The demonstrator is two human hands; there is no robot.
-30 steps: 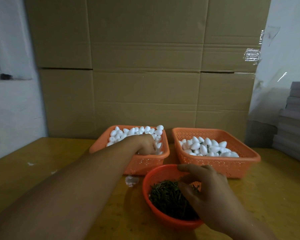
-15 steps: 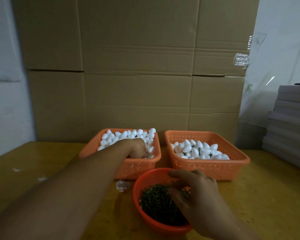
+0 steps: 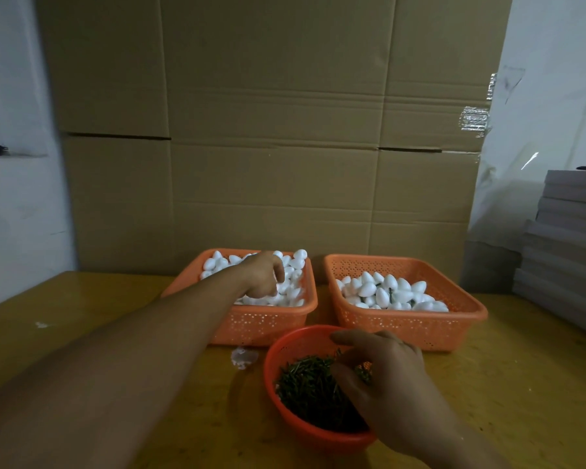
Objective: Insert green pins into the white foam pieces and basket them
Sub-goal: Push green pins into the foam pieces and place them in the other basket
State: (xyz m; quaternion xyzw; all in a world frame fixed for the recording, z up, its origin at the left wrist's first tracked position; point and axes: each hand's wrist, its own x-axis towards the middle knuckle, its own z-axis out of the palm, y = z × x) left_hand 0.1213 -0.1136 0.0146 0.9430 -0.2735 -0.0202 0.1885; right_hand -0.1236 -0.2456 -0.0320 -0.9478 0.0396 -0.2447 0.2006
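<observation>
Two orange baskets stand side by side on the yellow table. The left basket (image 3: 251,319) is heaped with plain white foam pieces (image 3: 295,264); my left hand (image 3: 263,274) reaches into it, fingers curled down around a piece in the heap. The right basket (image 3: 403,328) holds white foam pieces (image 3: 386,289) with green stems showing between them. In front sits a round red bowl (image 3: 285,346) full of green pins (image 3: 305,384). My right hand (image 3: 389,377) is inside the bowl, thumb and fingers pinching at the pins.
Tall cardboard boxes (image 3: 274,164) form a wall right behind the baskets. A stack of grey boards (image 3: 569,238) stands at the right edge of the table (image 3: 82,299). A small white scrap (image 3: 244,357) lies beside the bowl.
My left hand has shifted a little deeper in the left basket, its fingers now pointing down into the pile. My right hand stays in the bowl of pins.
</observation>
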